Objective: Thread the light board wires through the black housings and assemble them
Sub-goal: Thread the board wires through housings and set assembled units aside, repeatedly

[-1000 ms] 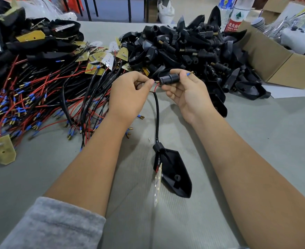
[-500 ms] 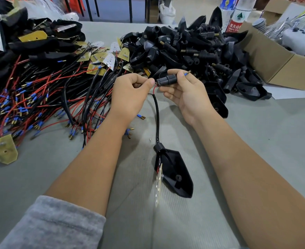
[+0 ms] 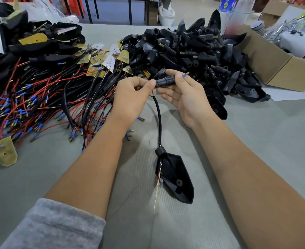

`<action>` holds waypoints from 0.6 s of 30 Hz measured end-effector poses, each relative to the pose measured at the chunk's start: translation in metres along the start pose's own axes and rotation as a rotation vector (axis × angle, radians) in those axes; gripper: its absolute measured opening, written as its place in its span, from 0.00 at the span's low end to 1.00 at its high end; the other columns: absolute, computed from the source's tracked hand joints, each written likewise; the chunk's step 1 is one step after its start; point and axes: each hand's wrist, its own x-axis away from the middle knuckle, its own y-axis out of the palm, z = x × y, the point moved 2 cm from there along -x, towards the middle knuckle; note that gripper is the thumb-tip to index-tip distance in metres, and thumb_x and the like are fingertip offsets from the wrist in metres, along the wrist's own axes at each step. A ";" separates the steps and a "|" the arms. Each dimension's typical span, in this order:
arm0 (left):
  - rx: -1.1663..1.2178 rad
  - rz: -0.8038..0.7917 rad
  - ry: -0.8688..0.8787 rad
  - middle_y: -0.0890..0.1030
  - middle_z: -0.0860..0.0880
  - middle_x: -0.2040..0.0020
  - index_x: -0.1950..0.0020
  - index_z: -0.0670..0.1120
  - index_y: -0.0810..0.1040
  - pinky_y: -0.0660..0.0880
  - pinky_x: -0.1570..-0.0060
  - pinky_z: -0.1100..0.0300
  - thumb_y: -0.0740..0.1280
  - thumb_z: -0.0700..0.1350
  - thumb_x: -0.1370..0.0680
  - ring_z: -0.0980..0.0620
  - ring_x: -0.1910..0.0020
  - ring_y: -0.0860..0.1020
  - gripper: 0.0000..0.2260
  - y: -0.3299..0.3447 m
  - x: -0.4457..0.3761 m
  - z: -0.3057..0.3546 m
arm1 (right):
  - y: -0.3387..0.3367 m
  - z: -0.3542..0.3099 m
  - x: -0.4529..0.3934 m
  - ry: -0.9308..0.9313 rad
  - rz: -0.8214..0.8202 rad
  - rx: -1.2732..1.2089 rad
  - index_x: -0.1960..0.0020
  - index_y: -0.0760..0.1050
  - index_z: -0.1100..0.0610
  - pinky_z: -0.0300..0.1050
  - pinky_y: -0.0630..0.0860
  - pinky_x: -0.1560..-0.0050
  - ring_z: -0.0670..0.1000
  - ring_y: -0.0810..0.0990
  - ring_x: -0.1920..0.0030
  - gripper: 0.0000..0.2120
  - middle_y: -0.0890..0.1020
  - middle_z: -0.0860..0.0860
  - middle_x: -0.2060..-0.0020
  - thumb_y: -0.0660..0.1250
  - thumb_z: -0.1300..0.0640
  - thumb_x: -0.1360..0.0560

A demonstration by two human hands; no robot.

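while the right hand grips the ribbed black stem, a blue-tipped wire end exits its far end. the left hand appears to pinch the wires at the entry. the housing lies on the table. next: draw the wires fully through.

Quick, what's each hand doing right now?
Left hand: pinching the wires at the black ribbed sleeve.
Right hand: gripping that sleeve.

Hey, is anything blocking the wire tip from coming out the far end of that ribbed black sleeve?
Nothing visible: the blue-capped wire tip already pokes out past the ribbed black sleeve, beside the right hand fingers.
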 end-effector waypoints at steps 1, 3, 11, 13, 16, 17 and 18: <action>0.002 -0.002 -0.002 0.73 0.56 0.71 0.63 0.50 0.80 0.69 0.67 0.69 0.67 0.48 0.21 0.62 0.73 0.69 0.11 0.000 -0.001 0.000 | 0.000 0.000 0.000 0.003 -0.004 -0.008 0.39 0.76 0.58 0.42 0.80 0.53 0.51 0.85 0.54 0.13 0.84 0.58 0.49 0.55 0.56 0.15; 0.021 0.002 -0.031 0.72 0.54 0.70 0.61 0.47 0.78 0.71 0.64 0.63 0.65 0.48 0.19 0.58 0.70 0.69 0.12 -0.002 -0.004 -0.002 | 0.002 0.001 -0.001 0.005 -0.005 -0.017 0.38 0.75 0.59 0.43 0.80 0.52 0.53 0.85 0.54 0.14 0.83 0.61 0.47 0.55 0.56 0.15; 0.086 0.052 -0.077 0.75 0.53 0.69 0.63 0.47 0.76 0.74 0.65 0.63 0.66 0.47 0.20 0.59 0.71 0.72 0.11 -0.005 -0.007 -0.008 | 0.005 0.002 0.000 0.009 0.032 -0.005 0.39 0.75 0.60 0.44 0.81 0.50 0.54 0.85 0.52 0.14 0.84 0.60 0.49 0.54 0.56 0.15; 0.055 0.033 -0.041 0.76 0.50 0.67 0.65 0.48 0.77 0.74 0.62 0.59 0.67 0.47 0.21 0.56 0.68 0.72 0.12 -0.003 -0.006 -0.007 | 0.007 0.002 0.001 0.010 0.013 0.021 0.39 0.76 0.59 0.43 0.80 0.52 0.53 0.85 0.53 0.14 0.84 0.60 0.48 0.54 0.56 0.15; 0.060 0.027 -0.024 0.78 0.48 0.65 0.65 0.50 0.78 0.74 0.61 0.57 0.67 0.48 0.21 0.54 0.67 0.72 0.12 -0.003 -0.005 -0.007 | 0.006 0.001 0.002 0.016 0.000 0.007 0.38 0.76 0.60 0.43 0.80 0.52 0.53 0.85 0.53 0.14 0.84 0.60 0.48 0.54 0.56 0.15; 0.077 0.022 -0.029 0.78 0.48 0.66 0.64 0.49 0.78 0.74 0.62 0.58 0.67 0.48 0.21 0.55 0.67 0.73 0.12 -0.003 -0.005 -0.006 | 0.006 0.001 0.002 0.021 -0.005 -0.007 0.38 0.75 0.60 0.43 0.80 0.51 0.53 0.85 0.52 0.14 0.84 0.60 0.48 0.54 0.56 0.15; 0.107 0.019 -0.043 0.78 0.50 0.66 0.63 0.49 0.78 0.74 0.64 0.60 0.66 0.48 0.20 0.56 0.68 0.73 0.12 -0.003 -0.005 -0.006 | 0.006 0.001 0.001 0.028 -0.010 -0.024 0.38 0.75 0.60 0.43 0.80 0.51 0.53 0.85 0.52 0.14 0.84 0.60 0.48 0.54 0.56 0.15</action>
